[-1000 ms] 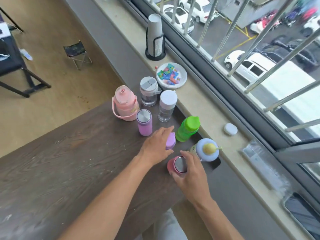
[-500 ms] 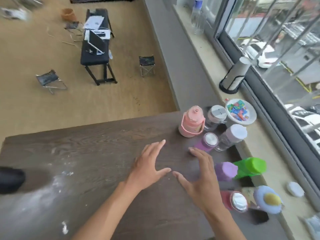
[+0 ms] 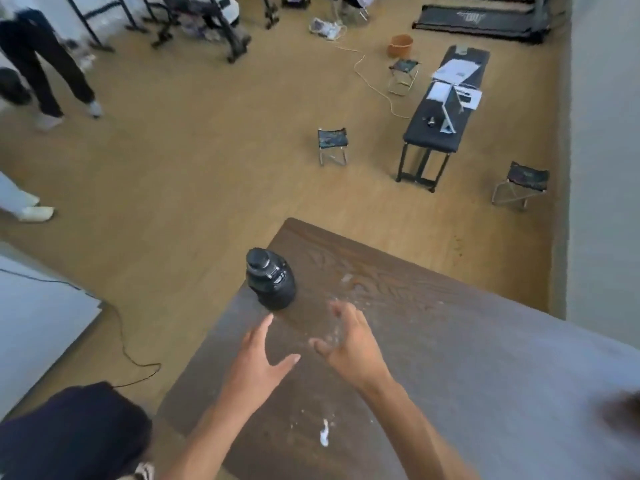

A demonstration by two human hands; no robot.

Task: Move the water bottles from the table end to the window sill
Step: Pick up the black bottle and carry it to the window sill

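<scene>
A black water bottle [image 3: 270, 283] stands upright near the left corner of the dark wooden table [image 3: 433, 341]. My left hand [image 3: 258, 367] hovers over the table just below the bottle, fingers spread, holding nothing. My right hand [image 3: 349, 344] is beside it to the right, also spread and empty, a short way from the bottle. The window sill and the other bottles are out of view.
White smears and a scrap [image 3: 324, 433] mark the table top. On the floor beyond are folding stools [image 3: 331, 144], a black bench [image 3: 441, 116] with papers, a cable [image 3: 131, 358] at left, and people's legs [image 3: 45, 74] at far left.
The view has swung left, away from the window sill and the coloured bottles, to the table's other end. Both hands let go of the bottles and now reach open toward the black bottle.
</scene>
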